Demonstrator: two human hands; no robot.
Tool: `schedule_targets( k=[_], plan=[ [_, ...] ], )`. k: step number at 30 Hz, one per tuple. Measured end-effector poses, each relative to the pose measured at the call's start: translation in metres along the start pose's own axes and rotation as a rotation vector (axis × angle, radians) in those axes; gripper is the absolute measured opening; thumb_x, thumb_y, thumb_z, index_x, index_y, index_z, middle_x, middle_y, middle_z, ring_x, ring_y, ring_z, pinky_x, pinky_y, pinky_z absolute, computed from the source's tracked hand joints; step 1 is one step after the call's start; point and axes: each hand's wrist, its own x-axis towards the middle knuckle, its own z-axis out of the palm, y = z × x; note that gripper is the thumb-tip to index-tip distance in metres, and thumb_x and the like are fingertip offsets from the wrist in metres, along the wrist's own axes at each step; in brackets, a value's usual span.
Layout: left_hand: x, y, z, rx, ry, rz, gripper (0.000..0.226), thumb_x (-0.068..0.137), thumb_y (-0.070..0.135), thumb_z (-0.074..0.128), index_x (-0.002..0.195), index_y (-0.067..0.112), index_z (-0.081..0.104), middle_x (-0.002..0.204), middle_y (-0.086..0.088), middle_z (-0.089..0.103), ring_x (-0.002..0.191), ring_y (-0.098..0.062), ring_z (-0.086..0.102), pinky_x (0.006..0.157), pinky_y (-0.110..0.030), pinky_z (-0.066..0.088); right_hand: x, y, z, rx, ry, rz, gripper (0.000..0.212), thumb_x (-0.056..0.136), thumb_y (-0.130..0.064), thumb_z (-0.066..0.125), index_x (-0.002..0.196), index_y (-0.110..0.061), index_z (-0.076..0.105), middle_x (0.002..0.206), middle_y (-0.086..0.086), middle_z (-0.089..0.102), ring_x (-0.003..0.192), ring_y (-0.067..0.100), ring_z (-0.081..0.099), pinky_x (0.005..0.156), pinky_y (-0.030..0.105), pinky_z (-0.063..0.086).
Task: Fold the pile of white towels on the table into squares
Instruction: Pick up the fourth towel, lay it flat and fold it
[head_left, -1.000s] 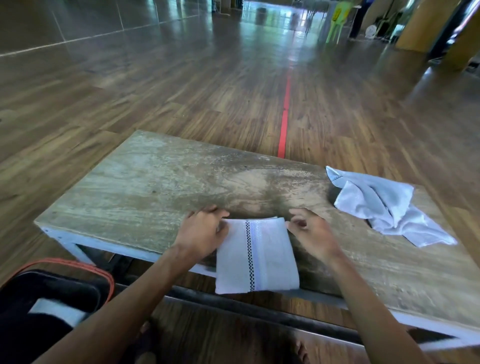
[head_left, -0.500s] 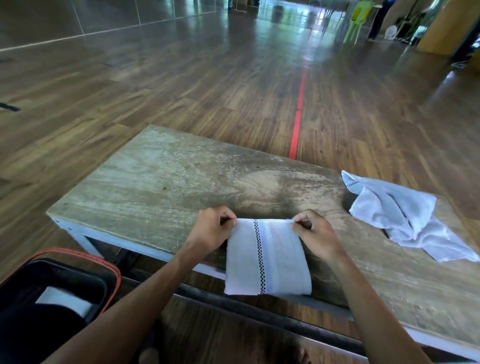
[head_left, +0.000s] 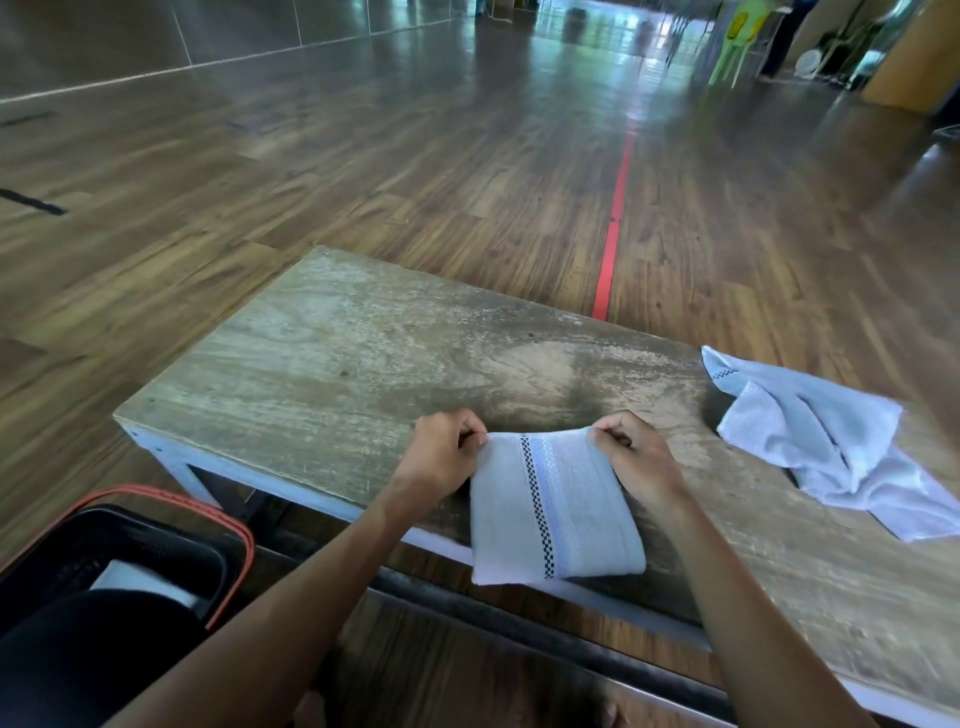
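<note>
The left hand (head_left: 441, 457) and the right hand (head_left: 636, 460) are each pinching a far corner of the partly folded white towel (head_left: 556, 514), fingers curled onto the cloth and raising that edge just off the wooden table (head_left: 337, 364). From the grip, the towel's long axis is running straight back toward the person, and its near end is hanging past the table's front edge. The next fold is probably bringing the pinched edge toward the body. A crumpled towel (head_left: 831, 441) is lying well apart, on the right hand's side.
</note>
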Motion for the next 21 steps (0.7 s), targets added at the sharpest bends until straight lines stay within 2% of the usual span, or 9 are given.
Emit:
schedule_targets(
  k=[3, 4, 6, 8, 10, 12, 15, 18, 21],
  plan=[
    [0.000, 0.000, -0.002, 0.024, -0.032, 0.020, 0.008, 0.091, 0.011, 0.057, 0.089, 0.012, 0.065, 0.086, 0.001, 0.067, 0.076, -0.006, 0.054, 0.057, -0.004, 0.037, 0.003, 0.000, 0.001, -0.062, -0.001, 0.024, 0.009, 0.087, -0.029, 0.063, 0.079, -0.029, 0.061, 0.083, -0.012, 0.065, 0.082, 0.009, 0.059, 0.068, 0.026, 0.043],
    [0.000, 0.000, -0.002, 0.046, -0.049, 0.024, 0.007, 0.091, 0.013, 0.057, 0.089, 0.013, 0.064, 0.086, 0.001, 0.067, 0.076, -0.008, 0.056, 0.060, -0.008, 0.041, 0.004, 0.001, 0.001, -0.093, 0.000, 0.039, 0.010, 0.087, -0.033, 0.064, 0.078, -0.029, 0.060, 0.083, -0.011, 0.065, 0.082, 0.011, 0.060, 0.070, 0.029, 0.044],
    [0.001, -0.004, -0.003, 0.106, -0.065, 0.019, 0.006, 0.091, 0.020, 0.057, 0.087, 0.019, 0.062, 0.083, 0.001, 0.068, 0.077, -0.013, 0.060, 0.070, -0.029, 0.052, 0.005, 0.002, 0.000, -0.137, -0.001, 0.069, 0.013, 0.085, -0.039, 0.064, 0.078, -0.028, 0.059, 0.084, -0.010, 0.064, 0.083, 0.013, 0.059, 0.073, 0.034, 0.045],
    [0.000, -0.005, -0.006, 0.137, -0.072, -0.009, 0.005, 0.090, 0.025, 0.059, 0.088, 0.021, 0.062, 0.084, 0.003, 0.068, 0.080, -0.016, 0.062, 0.075, -0.038, 0.053, 0.003, -0.001, 0.003, -0.177, 0.030, 0.056, 0.015, 0.085, -0.040, 0.063, 0.078, -0.030, 0.054, 0.080, -0.012, 0.061, 0.079, 0.013, 0.058, 0.070, 0.034, 0.045],
    [-0.002, -0.004, -0.007, 0.215, -0.031, 0.027, 0.012, 0.090, 0.029, 0.059, 0.099, 0.021, 0.061, 0.098, 0.002, 0.067, 0.090, -0.019, 0.063, 0.081, -0.036, 0.051, 0.000, -0.007, 0.006, -0.322, 0.083, -0.024, 0.015, 0.088, -0.037, 0.060, 0.078, -0.028, 0.052, 0.073, -0.011, 0.059, 0.072, 0.015, 0.056, 0.063, 0.032, 0.042],
    [-0.008, 0.002, -0.006, 0.344, 0.063, 0.182, 0.022, 0.092, 0.027, 0.055, 0.113, 0.022, 0.059, 0.114, 0.002, 0.060, 0.101, -0.020, 0.058, 0.088, -0.033, 0.043, -0.006, -0.015, 0.008, -0.534, 0.107, -0.102, 0.011, 0.091, -0.033, 0.056, 0.081, -0.030, 0.056, 0.077, -0.009, 0.063, 0.071, 0.016, 0.055, 0.061, 0.028, 0.038],
    [-0.023, 0.014, 0.002, 0.460, -0.006, 0.391, 0.040, 0.096, 0.033, 0.035, 0.132, 0.023, 0.049, 0.137, 0.003, 0.051, 0.123, -0.016, 0.047, 0.099, -0.035, 0.031, -0.011, -0.016, 0.009, -0.681, 0.144, -0.183, 0.014, 0.094, -0.034, 0.052, 0.095, -0.034, 0.066, 0.090, -0.009, 0.068, 0.079, 0.015, 0.055, 0.082, 0.029, 0.034],
    [-0.036, 0.006, 0.016, 0.596, -0.202, 0.389, 0.066, 0.092, 0.049, 0.008, 0.148, 0.018, 0.026, 0.158, 0.001, 0.020, 0.145, -0.013, 0.014, 0.116, -0.041, 0.015, -0.017, -0.010, 0.008, -0.802, 0.126, -0.219, 0.028, 0.097, -0.039, 0.042, 0.112, -0.034, 0.066, 0.112, -0.007, 0.064, 0.106, 0.018, 0.054, 0.094, 0.035, 0.029],
    [-0.037, -0.003, 0.023, 0.641, -0.245, 0.371, 0.079, 0.085, 0.055, -0.007, 0.151, 0.015, 0.011, 0.160, -0.001, 0.004, 0.147, -0.013, -0.004, 0.119, -0.043, 0.004, -0.025, -0.018, 0.010, -1.034, 0.036, -0.198, 0.044, 0.099, -0.042, 0.025, 0.131, -0.029, 0.051, 0.133, -0.005, 0.049, 0.122, 0.018, 0.039, 0.098, 0.036, 0.024]
  ],
)
